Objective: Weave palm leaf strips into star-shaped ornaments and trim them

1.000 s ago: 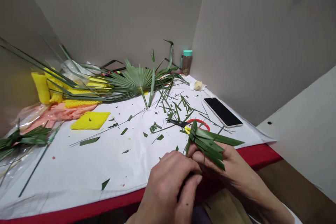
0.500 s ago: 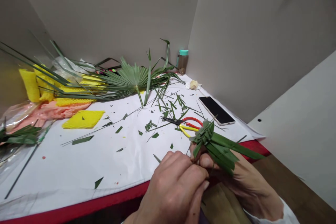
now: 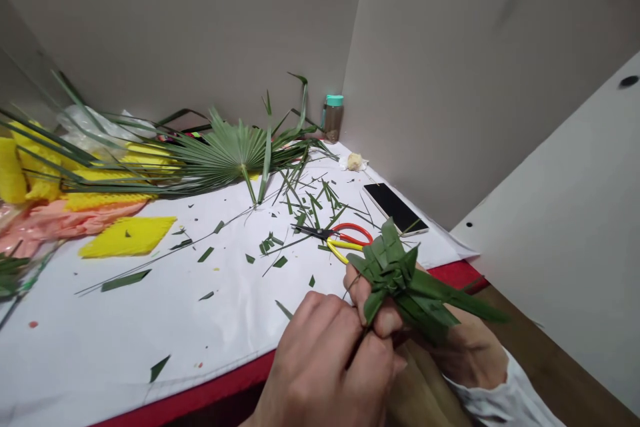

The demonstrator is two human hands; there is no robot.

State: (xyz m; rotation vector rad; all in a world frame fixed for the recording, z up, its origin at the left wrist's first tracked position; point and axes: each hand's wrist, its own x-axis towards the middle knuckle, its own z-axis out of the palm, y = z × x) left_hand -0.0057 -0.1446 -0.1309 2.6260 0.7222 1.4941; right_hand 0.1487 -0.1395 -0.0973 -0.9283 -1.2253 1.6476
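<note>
A woven piece of green palm leaf (image 3: 395,277) sits above the table's near edge, with long blades trailing to the right. My right hand (image 3: 465,347) holds it from below, its thumb pressed against the woven knot. My left hand (image 3: 320,367) is shut close against the piece, pinching a thin leaf strip that rises from between its fingers. Part of the weave's underside is hidden by my fingers. Just beyond the piece lie scissors with red and yellow handles (image 3: 345,237), not touching my hands.
White paper (image 3: 150,320) over red cloth (image 3: 450,273) is strewn with several leaf scraps. A palm frond (image 3: 225,157), yellow mesh foam (image 3: 127,237), a phone (image 3: 395,208) and a teal-lidded jar (image 3: 333,119) lie beyond. Pale walls (image 3: 440,80) close the back and right.
The whole scene has slid left as my view turned. The woven piece has rotated in my hands, its pointed folds now standing more upright. Both hands keep hold.
</note>
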